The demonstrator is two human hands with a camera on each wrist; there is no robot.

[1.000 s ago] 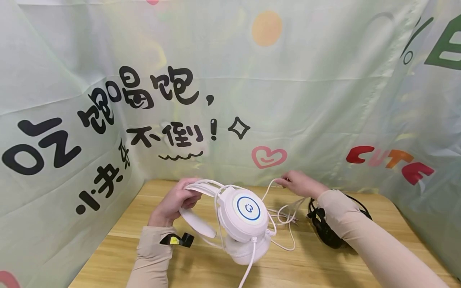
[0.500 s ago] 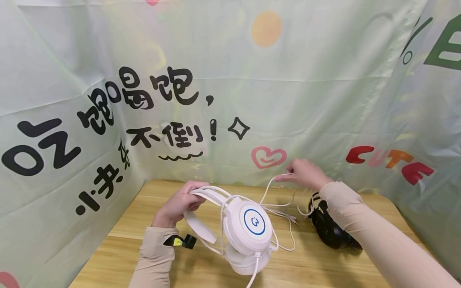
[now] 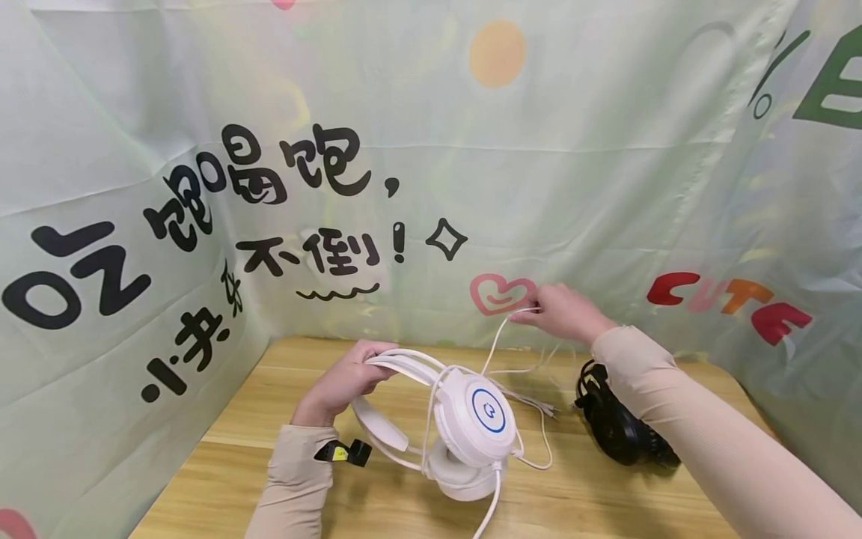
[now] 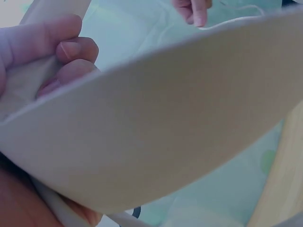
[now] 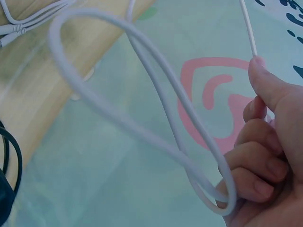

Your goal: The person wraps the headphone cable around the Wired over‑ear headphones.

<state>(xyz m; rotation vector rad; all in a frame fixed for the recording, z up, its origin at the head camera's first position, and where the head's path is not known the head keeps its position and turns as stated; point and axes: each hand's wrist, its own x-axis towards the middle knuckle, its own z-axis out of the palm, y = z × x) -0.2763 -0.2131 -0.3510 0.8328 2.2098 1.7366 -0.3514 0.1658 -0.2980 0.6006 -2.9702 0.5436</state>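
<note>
My left hand grips the headband of a white headset and holds it tilted above the table. One ear cup, marked with a blue ring, faces up. In the left wrist view the broad pale headband fills most of the frame, with curled fingers behind it. My right hand, farther back, pinches the headset's thin white cable between thumb and forefinger. A loop of white cable hangs from its other curled fingers in the right wrist view. The white plugs lie on the table.
A black headset lies on the wooden table under the right forearm, which partly hides it. Printed cloth walls off the back and sides. A small black device is strapped to the left wrist.
My right hand has risen, drawing the white cable up with it. The white headset and left hand have shifted slightly right. Cable loops that overlapped the black headset have come away from it.
</note>
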